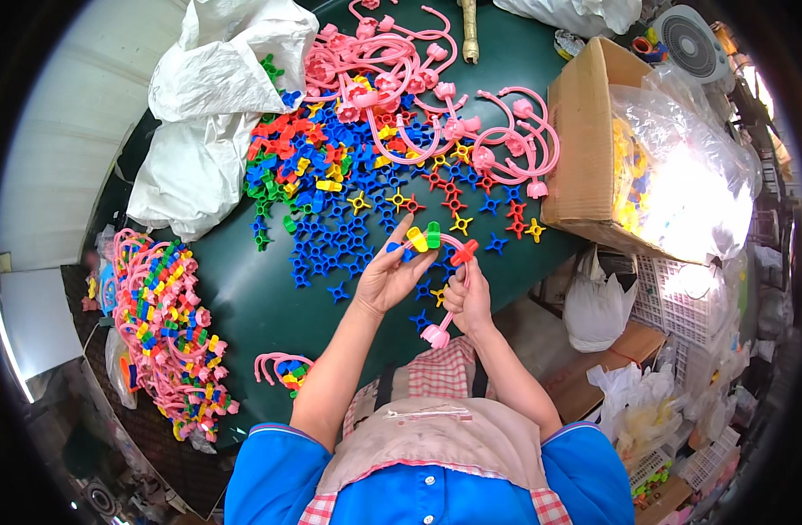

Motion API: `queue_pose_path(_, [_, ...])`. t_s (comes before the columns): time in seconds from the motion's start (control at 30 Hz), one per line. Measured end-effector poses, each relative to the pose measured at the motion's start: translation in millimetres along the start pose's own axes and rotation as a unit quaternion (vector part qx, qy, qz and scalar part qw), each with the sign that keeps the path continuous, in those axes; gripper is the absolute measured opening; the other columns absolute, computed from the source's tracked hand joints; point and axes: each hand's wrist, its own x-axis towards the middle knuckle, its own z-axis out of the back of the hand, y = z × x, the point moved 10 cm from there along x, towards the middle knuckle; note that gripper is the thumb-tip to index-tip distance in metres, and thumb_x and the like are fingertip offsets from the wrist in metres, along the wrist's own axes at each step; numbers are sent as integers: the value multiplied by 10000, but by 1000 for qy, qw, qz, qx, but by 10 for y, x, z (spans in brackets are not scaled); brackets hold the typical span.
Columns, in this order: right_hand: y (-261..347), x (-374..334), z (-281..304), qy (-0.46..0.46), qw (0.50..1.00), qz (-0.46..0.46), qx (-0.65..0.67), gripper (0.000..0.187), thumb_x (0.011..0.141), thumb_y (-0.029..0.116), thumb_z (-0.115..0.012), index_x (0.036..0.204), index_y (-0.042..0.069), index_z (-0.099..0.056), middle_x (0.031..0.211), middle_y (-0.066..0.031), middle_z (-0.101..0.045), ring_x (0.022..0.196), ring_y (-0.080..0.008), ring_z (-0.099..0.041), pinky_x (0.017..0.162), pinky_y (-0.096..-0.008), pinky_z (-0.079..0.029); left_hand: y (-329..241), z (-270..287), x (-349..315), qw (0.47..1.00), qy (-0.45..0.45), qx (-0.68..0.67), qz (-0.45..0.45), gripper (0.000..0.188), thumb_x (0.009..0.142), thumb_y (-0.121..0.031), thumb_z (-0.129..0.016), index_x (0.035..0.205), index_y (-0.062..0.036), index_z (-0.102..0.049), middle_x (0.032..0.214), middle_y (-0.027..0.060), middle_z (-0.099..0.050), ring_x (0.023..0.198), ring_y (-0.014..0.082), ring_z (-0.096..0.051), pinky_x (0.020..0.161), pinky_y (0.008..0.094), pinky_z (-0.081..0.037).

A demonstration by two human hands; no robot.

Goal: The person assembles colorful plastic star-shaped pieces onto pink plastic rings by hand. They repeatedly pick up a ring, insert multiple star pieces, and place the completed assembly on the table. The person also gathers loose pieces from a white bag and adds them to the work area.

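Observation:
A curved pink plastic tube (pixel 451 240) passes between my hands above the near part of the table. A yellow piece (pixel 416 239), a green piece (pixel 432 234) and a red piece (pixel 463 253) are threaded along it. My left hand (pixel 390 278) pinches the left stretch, where a blue piece (pixel 395 250) shows by the fingers; the tube's end there is hidden. Closed round the tube just below the red piece is my right hand (pixel 470 302). The tube's pink flower-shaped end (pixel 436 335) hangs below that hand.
Loose blue pieces (pixel 331 241) and other coloured pieces cover the green table (pixel 243 297), with pink tubes (pixel 401 70) behind. Finished-looking strung tubes (pixel 169 332) heap at the left edge. A cardboard box (pixel 580 140) stands right; white sacks (pixel 217 70) lie far left.

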Motion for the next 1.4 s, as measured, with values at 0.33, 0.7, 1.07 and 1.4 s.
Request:
queue_pose_path(0.33, [1210, 873, 243, -26, 955, 175, -238, 208, 944, 199, -615, 1096, 95, -518, 843, -68, -584, 699, -182, -638, 548, -329, -546, -672, -459, -1256, 649, -224, 726, -36, 950, 824, -340, -753, 1569, -100, -214, 830, 82, -614, 692, 178, -566, 637, 317, -476])
queue_pose_path(0.7, [2494, 1874, 251, -236, 893, 293, -248, 210, 947, 272, -671, 855, 94, -610, 660, 15, -513, 514, -97, -481, 546, -298, -508, -1658, 1395, -3910, 422, -503, 741, -141, 356, 862, -106, -678, 1210, -37, -685, 1172, 186, -661, 1061, 313, -635, 954, 390, -486])
queue_pose_path(1.07, [2630, -58, -1092, -14, 823, 508, -255, 244, 1054, 220, -518, 1068, 17, -651, 638, 63, -458, 493, 4, -355, 425, -186, -260, -548, 98, -172, 337, -147, 908, -201, 280, 840, -86, -667, 1119, -80, -689, 1134, 120, -631, 993, 328, -640, 828, 425, -513])
queue_pose_path(1.4, [1588, 50, 1177, -203, 749, 332, -536, 337, 935, 340, -670, 1060, 29, -710, 921, -151, -692, 808, -213, -648, 770, -344, -508, -393, 436, 338, 250, 15, 961, -118, 150, 745, -47, -672, 891, -70, -698, 911, 127, -597, 855, 350, -634, 737, 464, -518])
